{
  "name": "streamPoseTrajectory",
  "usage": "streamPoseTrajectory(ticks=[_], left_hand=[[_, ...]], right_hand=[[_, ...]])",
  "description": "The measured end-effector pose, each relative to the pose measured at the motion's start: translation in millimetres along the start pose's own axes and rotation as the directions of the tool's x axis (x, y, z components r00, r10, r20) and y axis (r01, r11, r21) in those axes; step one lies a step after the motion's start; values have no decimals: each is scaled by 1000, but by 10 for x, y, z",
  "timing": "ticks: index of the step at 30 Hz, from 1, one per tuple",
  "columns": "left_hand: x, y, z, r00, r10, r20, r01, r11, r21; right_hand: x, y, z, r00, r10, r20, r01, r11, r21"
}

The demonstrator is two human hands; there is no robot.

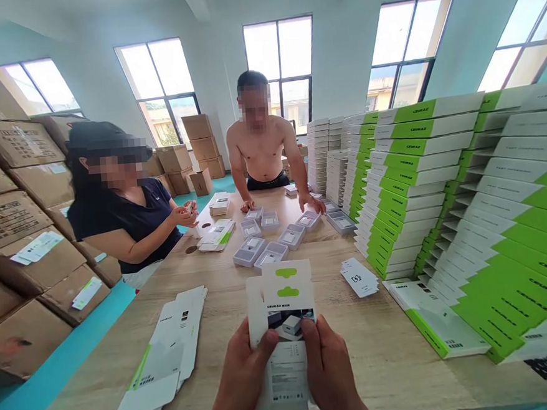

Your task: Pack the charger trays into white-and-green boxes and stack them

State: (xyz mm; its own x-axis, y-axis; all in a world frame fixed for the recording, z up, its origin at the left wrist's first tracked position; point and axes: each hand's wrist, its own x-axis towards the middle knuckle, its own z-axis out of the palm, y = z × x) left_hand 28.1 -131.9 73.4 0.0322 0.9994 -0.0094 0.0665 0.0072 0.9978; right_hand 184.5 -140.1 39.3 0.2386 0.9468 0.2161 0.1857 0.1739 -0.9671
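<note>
Between my two hands is a white cardboard packaging box (286, 354) with green hanger-slot marks at its top and a printed picture of a charger. Its top flap stands up, and the box looks flattened or only partly opened out. My left hand (245, 369) grips its left side, thumb on the printed face. On the right edge my right hand (329, 363) closes the same way, its thumb near the picture. To the left lies a stack of flat unfolded boxes (166, 350). Beyond my right hand rests a small pile of white cards (359, 278).
Tall stacks of green-and-white boxes (407, 183) line the table's right side. Clear plastic trays (272, 255) lie ahead. Two people (260, 149) work across the table, one with a hand (311, 202) at the trays. Brown cartons (35, 215) are piled at left.
</note>
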Motion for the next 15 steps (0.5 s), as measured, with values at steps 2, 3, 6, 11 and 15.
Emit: streamPoseTrajectory(ticks=[2,3,6,11,15], left_hand=[[52,-84,153,973,68,-220,-61,997,42],[75,-121,214,962,64,-266,-59,998,26],[114,-203,342,979,-157,-130,125,965,-229],[166,-256,388,973,-224,-46,203,940,-275],[240,-188,305,980,-135,-146,97,965,-243]], right_hand=[[40,13,11,1000,-15,-22,15,1000,-9],[68,13,9,1000,-4,-2,4,999,39],[130,22,12,987,105,124,-137,947,291],[150,126,34,936,235,262,-343,781,522],[110,162,-22,927,194,321,-337,809,483]])
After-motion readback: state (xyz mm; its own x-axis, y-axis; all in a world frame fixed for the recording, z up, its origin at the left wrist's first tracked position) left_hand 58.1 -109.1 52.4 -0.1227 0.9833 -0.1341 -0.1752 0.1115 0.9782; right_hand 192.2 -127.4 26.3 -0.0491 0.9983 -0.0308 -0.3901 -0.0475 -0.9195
